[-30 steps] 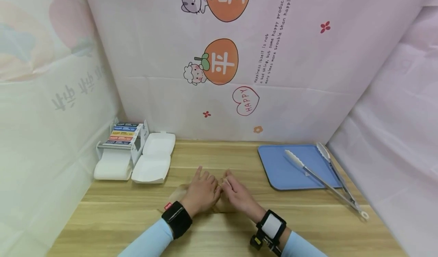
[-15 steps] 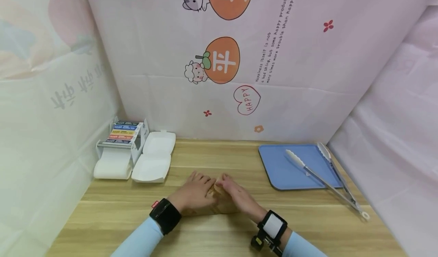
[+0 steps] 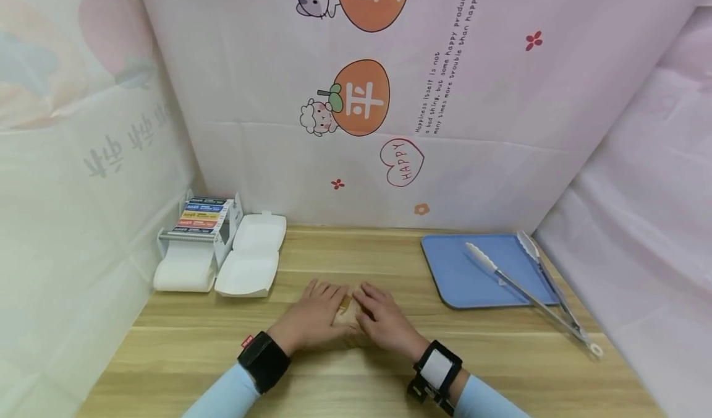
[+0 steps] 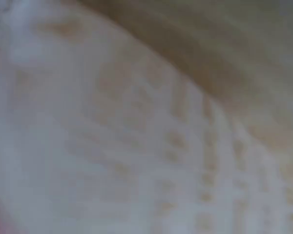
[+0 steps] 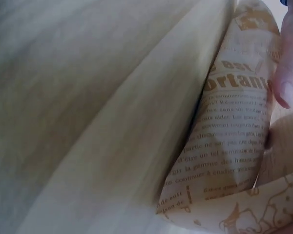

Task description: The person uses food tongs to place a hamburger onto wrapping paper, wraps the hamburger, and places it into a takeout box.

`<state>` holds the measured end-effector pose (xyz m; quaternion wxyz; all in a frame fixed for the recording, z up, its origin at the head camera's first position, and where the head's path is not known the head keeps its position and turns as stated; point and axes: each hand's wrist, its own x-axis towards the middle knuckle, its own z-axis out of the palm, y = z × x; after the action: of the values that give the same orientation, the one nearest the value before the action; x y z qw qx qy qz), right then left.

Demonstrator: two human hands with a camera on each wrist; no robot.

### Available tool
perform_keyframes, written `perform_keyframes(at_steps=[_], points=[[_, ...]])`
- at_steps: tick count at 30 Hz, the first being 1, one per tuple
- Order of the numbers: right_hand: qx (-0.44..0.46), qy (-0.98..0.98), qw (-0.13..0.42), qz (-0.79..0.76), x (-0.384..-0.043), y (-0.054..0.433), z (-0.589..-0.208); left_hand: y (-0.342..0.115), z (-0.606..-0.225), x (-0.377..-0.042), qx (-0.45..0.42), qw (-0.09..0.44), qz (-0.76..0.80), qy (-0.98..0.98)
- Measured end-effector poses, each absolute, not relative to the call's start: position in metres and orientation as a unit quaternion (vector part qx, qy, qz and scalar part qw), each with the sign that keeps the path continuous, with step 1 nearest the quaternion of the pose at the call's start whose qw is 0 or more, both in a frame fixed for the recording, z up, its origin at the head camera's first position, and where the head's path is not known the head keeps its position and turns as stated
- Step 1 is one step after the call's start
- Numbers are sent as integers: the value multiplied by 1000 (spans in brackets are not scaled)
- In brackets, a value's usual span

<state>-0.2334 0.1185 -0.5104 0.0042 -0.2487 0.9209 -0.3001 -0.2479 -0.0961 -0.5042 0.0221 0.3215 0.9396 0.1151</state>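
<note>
Five coloured strips [image 3: 200, 215] are showing on a white dispenser [image 3: 223, 250] at the far left. Just beside it, a white box [image 3: 247, 272] is lying open. The left hand [image 3: 311, 320] is pressing on printed paper [image 3: 347, 316], its fingers extending straight over it. The paper is lying folded on the wooden table [image 3: 334, 381], between the two hands. The right hand [image 3: 389, 324] is touching the paper's right part; whether its fingers are pinching it, I cannot tell. Farther right, a blue tray [image 3: 453, 276] is lying near the wall, with tongs [image 3: 525, 294] resting across it and reaching past its near corner.
</note>
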Motion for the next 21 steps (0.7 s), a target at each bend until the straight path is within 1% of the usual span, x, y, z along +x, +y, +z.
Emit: perform_keyframes(at_steps=[4,7,13,18,21], points=[[-240,925,9,-294,-233,116,-512,-98,-504,-237,356,-53,75,930],[-234,923,10,-305,-232,115,-511,-101,-504,-230,387,-88,56,916],[-218,919,-8,-328,-230,111,-511,-105,-508,-225,402,-82,51,910],[-201,906,26,-371,-233,117,-511,-105,-514,-225,404,-76,26,911],[-216,913,42,-344,-236,127,-512,-106,-515,-224,407,-79,8,910]])
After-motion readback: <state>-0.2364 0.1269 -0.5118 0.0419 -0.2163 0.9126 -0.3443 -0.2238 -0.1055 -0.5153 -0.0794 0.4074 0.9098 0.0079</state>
